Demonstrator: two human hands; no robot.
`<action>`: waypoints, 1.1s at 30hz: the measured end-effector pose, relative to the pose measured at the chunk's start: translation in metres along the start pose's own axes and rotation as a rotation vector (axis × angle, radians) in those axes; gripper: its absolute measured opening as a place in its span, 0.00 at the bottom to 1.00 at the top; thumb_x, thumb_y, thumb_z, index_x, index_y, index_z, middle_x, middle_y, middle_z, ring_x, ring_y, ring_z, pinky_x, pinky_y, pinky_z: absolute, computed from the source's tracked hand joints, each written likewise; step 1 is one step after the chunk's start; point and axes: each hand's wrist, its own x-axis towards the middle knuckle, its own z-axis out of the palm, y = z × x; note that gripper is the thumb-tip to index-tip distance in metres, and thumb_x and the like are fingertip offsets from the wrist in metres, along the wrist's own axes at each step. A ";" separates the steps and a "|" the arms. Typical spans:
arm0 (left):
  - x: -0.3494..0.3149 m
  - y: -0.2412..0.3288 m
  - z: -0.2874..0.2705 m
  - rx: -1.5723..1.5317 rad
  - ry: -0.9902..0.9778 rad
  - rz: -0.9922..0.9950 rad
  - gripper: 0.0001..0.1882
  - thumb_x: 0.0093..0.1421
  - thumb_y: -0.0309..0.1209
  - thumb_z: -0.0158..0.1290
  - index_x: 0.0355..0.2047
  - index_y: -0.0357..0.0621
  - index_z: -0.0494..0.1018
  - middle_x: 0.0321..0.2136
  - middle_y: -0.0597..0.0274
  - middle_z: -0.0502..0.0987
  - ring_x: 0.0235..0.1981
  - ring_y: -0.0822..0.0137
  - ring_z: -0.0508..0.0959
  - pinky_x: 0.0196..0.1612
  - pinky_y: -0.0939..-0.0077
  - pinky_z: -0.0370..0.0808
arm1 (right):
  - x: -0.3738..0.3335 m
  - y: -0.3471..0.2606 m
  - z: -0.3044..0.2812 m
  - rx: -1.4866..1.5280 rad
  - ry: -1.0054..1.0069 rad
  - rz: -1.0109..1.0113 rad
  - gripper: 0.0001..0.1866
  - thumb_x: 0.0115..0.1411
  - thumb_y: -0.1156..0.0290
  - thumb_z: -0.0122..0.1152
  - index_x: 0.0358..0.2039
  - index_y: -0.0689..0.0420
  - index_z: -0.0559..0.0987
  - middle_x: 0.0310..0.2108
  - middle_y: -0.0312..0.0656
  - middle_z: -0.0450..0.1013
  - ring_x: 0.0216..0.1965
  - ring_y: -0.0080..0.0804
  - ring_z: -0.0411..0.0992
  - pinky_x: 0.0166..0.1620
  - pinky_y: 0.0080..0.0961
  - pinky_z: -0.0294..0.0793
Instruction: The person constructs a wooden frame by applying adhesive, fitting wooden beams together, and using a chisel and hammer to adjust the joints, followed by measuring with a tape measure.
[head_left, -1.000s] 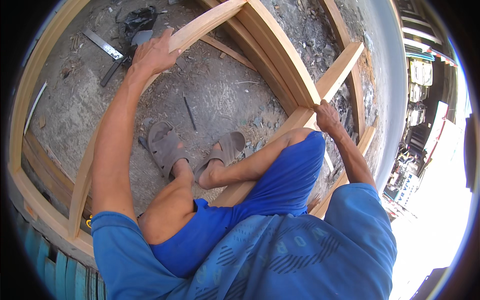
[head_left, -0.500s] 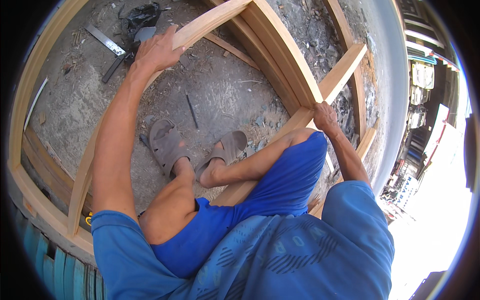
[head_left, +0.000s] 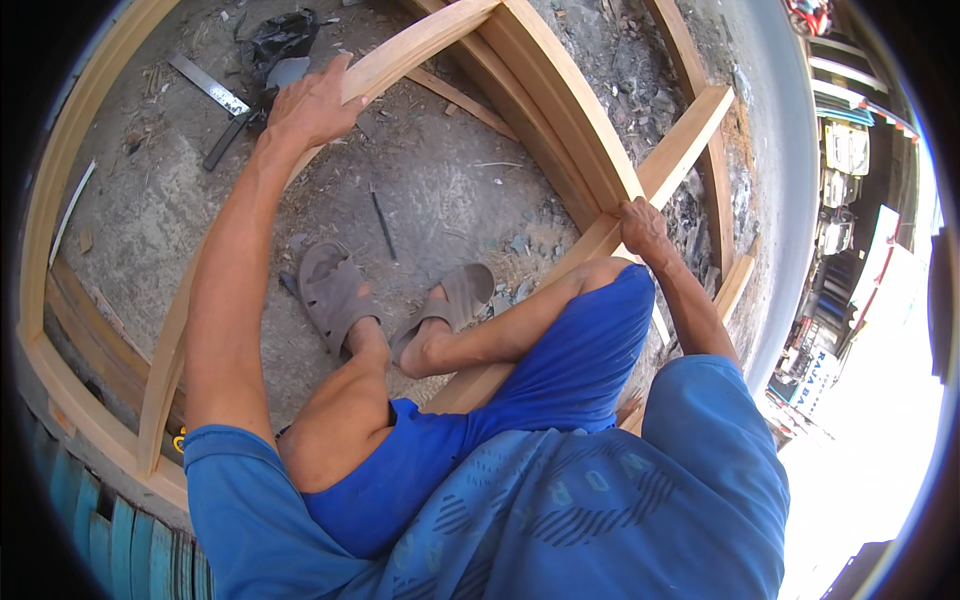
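A pale wooden frame (head_left: pixel 425 46) made of jointed bars stands around my legs. My left hand (head_left: pixel 312 105) is closed over its upper bar, left of the top corner. At the right, my right hand (head_left: pixel 643 228) is closed around the end of the frame's side piece (head_left: pixel 572 95), where it meets a crossing beam (head_left: pixel 690 140); the fingers' undersides are hidden. On the ground beyond my left hand lies a try square with a metal blade (head_left: pixel 207 83) and a dark handle (head_left: pixel 228 140).
A black plastic bag (head_left: pixel 282 38) lies near the square. A thin dark stick (head_left: pixel 383 222) rests before my sandals (head_left: pixel 335 290). More timber (head_left: pixel 690 50) lies on rubble to the right, beside a grey road (head_left: pixel 775 180). Teal slats (head_left: pixel 110 540) border the lower left.
My right hand has shifted very slightly left and up on the frame. A red motorcycle has come into sight at the top right. My left hand keeps its hold.
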 end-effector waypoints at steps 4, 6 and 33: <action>0.002 -0.003 -0.002 -0.002 -0.024 -0.006 0.38 0.61 0.48 0.55 0.69 0.50 0.59 0.51 0.38 0.78 0.53 0.39 0.78 0.57 0.49 0.73 | 0.007 0.007 0.002 0.138 -0.066 0.113 0.12 0.57 0.71 0.51 0.34 0.62 0.82 0.39 0.60 0.78 0.44 0.60 0.77 0.51 0.49 0.76; 0.002 0.000 -0.001 -0.003 -0.026 0.002 0.38 0.61 0.48 0.55 0.69 0.50 0.59 0.51 0.38 0.78 0.53 0.39 0.78 0.57 0.49 0.73 | 0.008 0.019 0.007 0.138 -0.003 0.084 0.12 0.59 0.72 0.53 0.36 0.63 0.83 0.39 0.60 0.79 0.47 0.58 0.77 0.51 0.48 0.77; 0.002 0.000 -0.003 0.015 -0.039 -0.002 0.39 0.62 0.50 0.55 0.69 0.49 0.59 0.52 0.40 0.78 0.54 0.41 0.78 0.58 0.50 0.74 | 0.010 -0.009 0.008 -0.052 -0.030 -0.032 0.09 0.53 0.77 0.54 0.32 0.61 0.82 0.36 0.59 0.78 0.41 0.57 0.79 0.44 0.46 0.80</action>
